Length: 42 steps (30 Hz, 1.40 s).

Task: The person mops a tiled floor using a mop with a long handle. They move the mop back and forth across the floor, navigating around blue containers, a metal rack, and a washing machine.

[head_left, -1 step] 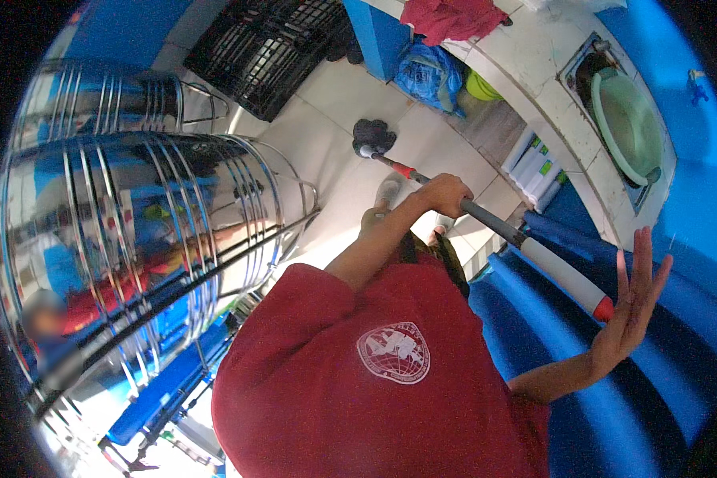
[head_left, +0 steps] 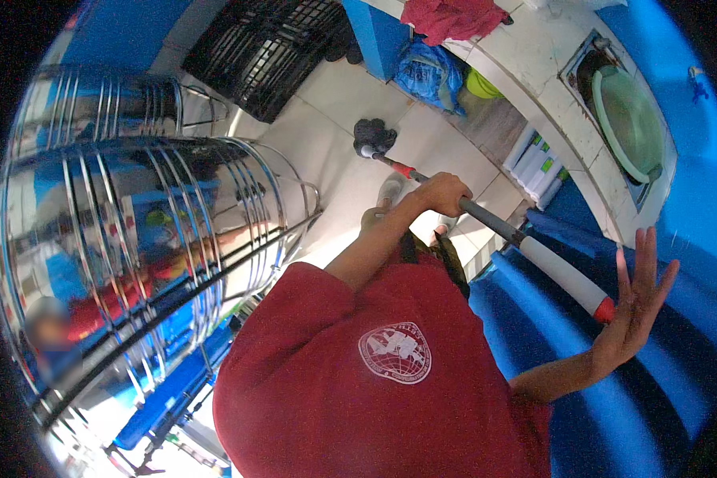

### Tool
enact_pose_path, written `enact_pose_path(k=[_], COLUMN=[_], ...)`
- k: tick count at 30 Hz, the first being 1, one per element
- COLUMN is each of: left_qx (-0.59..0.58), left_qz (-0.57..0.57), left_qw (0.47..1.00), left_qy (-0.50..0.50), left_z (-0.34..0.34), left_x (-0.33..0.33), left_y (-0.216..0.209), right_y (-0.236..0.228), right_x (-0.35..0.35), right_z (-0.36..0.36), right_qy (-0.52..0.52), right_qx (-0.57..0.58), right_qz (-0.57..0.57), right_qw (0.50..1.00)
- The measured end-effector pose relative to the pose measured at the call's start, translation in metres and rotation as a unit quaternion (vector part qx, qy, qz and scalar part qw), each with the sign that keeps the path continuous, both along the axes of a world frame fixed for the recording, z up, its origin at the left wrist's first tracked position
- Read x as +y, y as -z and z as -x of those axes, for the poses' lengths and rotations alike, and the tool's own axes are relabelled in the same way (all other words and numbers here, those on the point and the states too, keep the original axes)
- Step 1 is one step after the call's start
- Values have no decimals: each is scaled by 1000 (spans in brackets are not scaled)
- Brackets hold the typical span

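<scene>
Wrapped round the grey shaft of a long-handled mop (head_left: 494, 220) is my left hand (head_left: 444, 194). The mop slants from upper left to lower right. Its dark, bushy head (head_left: 374, 137) rests on the tiled floor, beyond my feet. A white grip with a red end cap (head_left: 604, 310) forms the near end. Right beside that cap, my right hand (head_left: 631, 319) is open, palm towards the handle and fingers spread upward. Whether the palm touches the cap I cannot tell.
Shiny metal drums with rails (head_left: 147, 207) stand at left. A black crate (head_left: 267, 52) is at the far wall. To the right runs a tiled counter (head_left: 534, 72) with a red cloth (head_left: 450, 17) and a green basin (head_left: 625, 123). Below lie a blue bag (head_left: 429, 76) and white rolls (head_left: 534, 167).
My right hand's fingers have shifted very slightly to the right. My left hand and the mop look the same.
</scene>
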<state>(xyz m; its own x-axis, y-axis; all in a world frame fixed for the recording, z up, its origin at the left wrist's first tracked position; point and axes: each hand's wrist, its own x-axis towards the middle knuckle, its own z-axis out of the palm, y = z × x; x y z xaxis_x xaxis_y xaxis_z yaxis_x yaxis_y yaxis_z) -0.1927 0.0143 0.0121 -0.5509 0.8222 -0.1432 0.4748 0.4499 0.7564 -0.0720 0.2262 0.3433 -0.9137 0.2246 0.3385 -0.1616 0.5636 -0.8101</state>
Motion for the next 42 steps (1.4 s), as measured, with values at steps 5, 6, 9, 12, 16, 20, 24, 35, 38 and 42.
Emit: enact_pose_path(k=[5,6,9,12,16,20,24,35,38,42], left_qx=[-84,-127,-92,-99,-9,18,43,36,12,-1], left_qz=[-10,25,64,53,29,83,129,154,86,80], left_qw=[995,990,994,994,1000,995,979,898,894,886], left_qy=[-43,-53,3,10,1,62,151,411,439,457], left_z=[21,23,16,6,-15,-40,-71,-217,-261,-283], left_x=[-68,-81,-97,-108,-110,-93,-67,71,77,70], left_y=[43,51,65,72,92,112,107,5,-27,-54], right_y=[-20,-24,-26,-23,-14,-1,27,-42,-83,-119], right_x=[-51,-60,-88,-112,-127,-98,-73,-43,-65,-94], right_z=[9,3,-20,-34,-58,-110,-185,-414,-444,-465], right_qy=[63,121,43,104,161,72,181,494,560,565], right_qx=[34,40,20,75,114,90,76,-91,-76,-107], right_qz=[221,327,54,41,62,181,201,-172,-266,-388], right_qw=[973,937,997,991,978,977,960,847,781,720])
